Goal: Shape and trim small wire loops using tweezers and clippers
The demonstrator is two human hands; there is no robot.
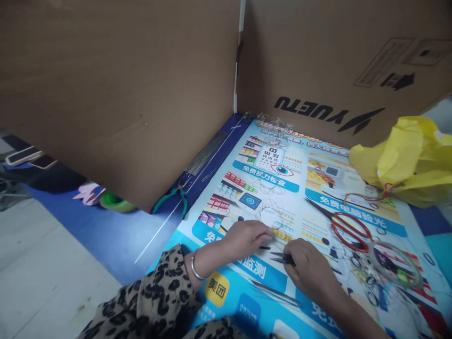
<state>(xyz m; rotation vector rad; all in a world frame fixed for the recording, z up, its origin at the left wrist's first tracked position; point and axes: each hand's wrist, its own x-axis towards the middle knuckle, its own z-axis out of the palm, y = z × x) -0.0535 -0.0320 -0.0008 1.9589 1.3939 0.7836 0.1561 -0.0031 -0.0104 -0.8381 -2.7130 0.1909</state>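
Note:
My left hand (247,238) rests on a printed poster (318,188), fingers curled and pinched on a small thin piece at its fingertips that I cannot make out. My right hand (309,268) is closed around small black pliers (280,257), whose tips point left toward the left hand's fingers. A silver bangle and a leopard-print sleeve (158,296) are on my left arm. Thin wire loops (270,207) lie on the poster just beyond both hands.
Red-handled scissors (348,226) lie right of my hands, by a clear round lid (397,263). A yellow plastic bag (406,160) sits at the right. Cardboard walls (141,94) stand behind. Green-handled pliers (174,195) and a wire bundle (205,157) lie at the left wall's foot.

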